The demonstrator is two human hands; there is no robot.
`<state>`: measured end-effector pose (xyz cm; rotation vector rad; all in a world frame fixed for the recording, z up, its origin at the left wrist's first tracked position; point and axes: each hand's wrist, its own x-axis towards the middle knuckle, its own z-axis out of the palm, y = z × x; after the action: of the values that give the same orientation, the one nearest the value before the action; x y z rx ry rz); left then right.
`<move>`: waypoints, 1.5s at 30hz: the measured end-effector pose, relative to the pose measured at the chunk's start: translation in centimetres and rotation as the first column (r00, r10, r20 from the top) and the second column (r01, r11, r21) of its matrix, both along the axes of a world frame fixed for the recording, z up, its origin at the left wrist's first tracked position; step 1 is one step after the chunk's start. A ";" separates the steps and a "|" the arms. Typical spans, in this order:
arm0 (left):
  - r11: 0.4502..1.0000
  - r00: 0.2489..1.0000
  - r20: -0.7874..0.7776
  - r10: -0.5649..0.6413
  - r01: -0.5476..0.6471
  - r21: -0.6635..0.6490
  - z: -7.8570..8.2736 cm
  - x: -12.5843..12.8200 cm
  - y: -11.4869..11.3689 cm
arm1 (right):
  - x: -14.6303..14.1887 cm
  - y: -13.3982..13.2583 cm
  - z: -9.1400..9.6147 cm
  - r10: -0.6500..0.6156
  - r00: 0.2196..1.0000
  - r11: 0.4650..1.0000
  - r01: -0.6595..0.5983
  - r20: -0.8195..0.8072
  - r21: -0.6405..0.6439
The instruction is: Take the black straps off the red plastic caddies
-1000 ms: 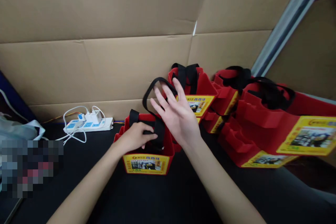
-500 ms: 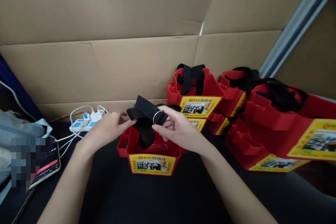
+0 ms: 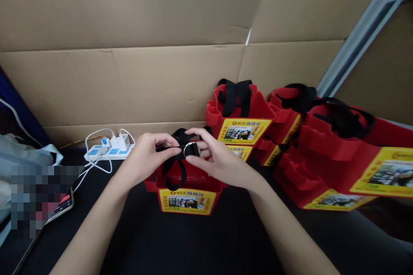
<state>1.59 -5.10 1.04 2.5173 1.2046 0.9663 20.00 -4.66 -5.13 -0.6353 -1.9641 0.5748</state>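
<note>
Just above the small red bag [image 3: 185, 191] on the dark table [image 3: 206, 245], our left hand [image 3: 146, 159] and right hand [image 3: 219, 161] pinch its bunched black strap [image 3: 180, 144]; behind it stand more red bags [image 3: 240, 114], then the cardboard wall [image 3: 145, 81]

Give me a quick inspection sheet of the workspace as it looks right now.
Surface: black tabletop, walled behind by brown cardboard sheets.
Job's things: small red felt bag with yellow label; its black strap handles bunched together above it, a thin silver ring around them.
Clutter: more red felt bags piled at right; dark phone at left.
Hands: left hand and right hand both pinch the strap bundle.
Cables: white power strip with white cords plugged in.
Surroundings: grey metal post at upper right.
</note>
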 end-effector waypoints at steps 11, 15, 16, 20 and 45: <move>0.991 0.949 0.300 -0.100 0.121 -0.052 -1.1 0.7 0.6 | -1.0 0.5 -0.2 -0.116 0.973 0.993 0.120 -0.199 0.012; 0.986 0.954 0.255 -0.160 0.169 -0.012 -1.1 0.7 0.7 | -0.7 1.3 -0.3 0.062 0.968 0.985 -0.098 -0.242 -0.140; 0.984 0.954 0.243 -0.173 0.179 -0.003 -1.1 0.7 0.7 | -0.7 1.4 -0.2 0.092 0.962 0.976 -0.137 -0.255 -0.167; 0.983 0.964 0.198 -0.176 0.182 -0.011 -1.3 0.8 0.8 | -0.5 1.7 -0.2 0.147 0.949 0.950 -0.214 -0.278 -0.226; 0.978 0.991 -0.025 -0.130 0.132 0.163 -2.4 1.3 0.7 | -0.4 -0.1 0.2 -0.076 0.979 0.997 0.074 -0.187 -0.018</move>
<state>2.90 -4.44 -1.32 2.6954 0.9843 1.0565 19.60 -4.75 -4.97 -0.6356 -1.7549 0.5774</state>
